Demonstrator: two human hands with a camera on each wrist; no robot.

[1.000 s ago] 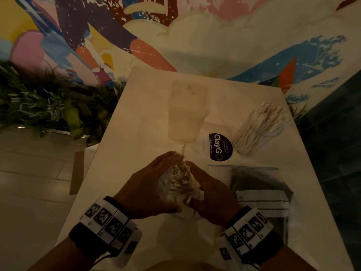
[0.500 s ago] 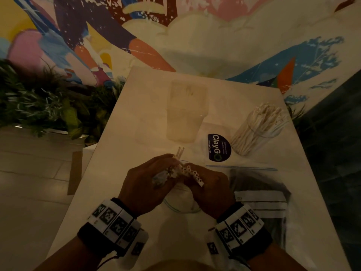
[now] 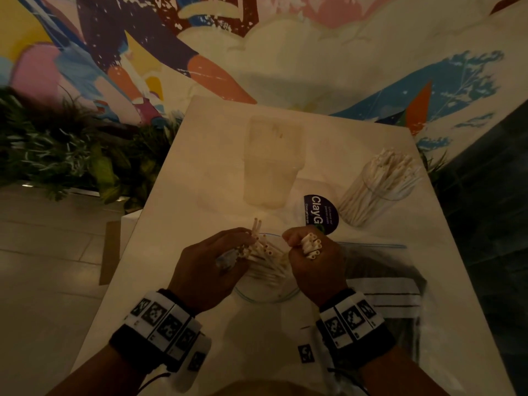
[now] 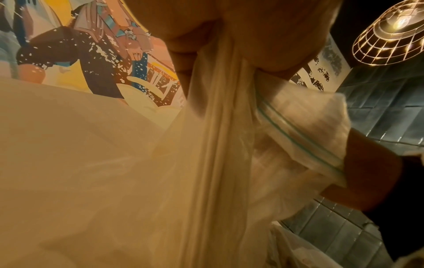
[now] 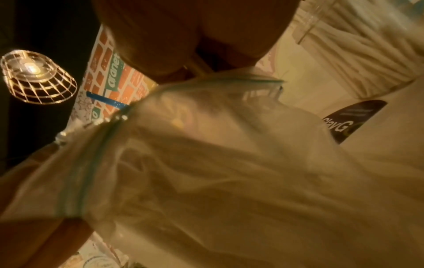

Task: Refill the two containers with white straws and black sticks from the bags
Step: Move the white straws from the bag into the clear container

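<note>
My right hand (image 3: 310,254) grips a small bundle of white straws (image 3: 311,245), lifted clear of the open zip bag (image 3: 267,292) on the table. My left hand (image 3: 217,261) pinches the bag's left edge with more white straws (image 3: 264,252) fanned against its fingers. In the left wrist view the bag's film (image 4: 220,145) hangs from my curled fingers. A clear container (image 3: 377,187) packed with white straws stands at the right. A second clear container (image 3: 273,164) stands at the table's middle, nearly empty. A zip bag of black sticks (image 3: 394,295) lies flat on the right.
A round dark sticker (image 3: 321,214) lies between the two containers. The white table (image 3: 171,252) ends at a painted wall behind. Green plants (image 3: 65,155) and a tiled floor lie to the left. A wire lamp (image 4: 394,30) hangs overhead.
My right hand has pulled a bundle of straws out of the bag and away to the right. The hands, close together before, have parted; the left keeps the bag.
</note>
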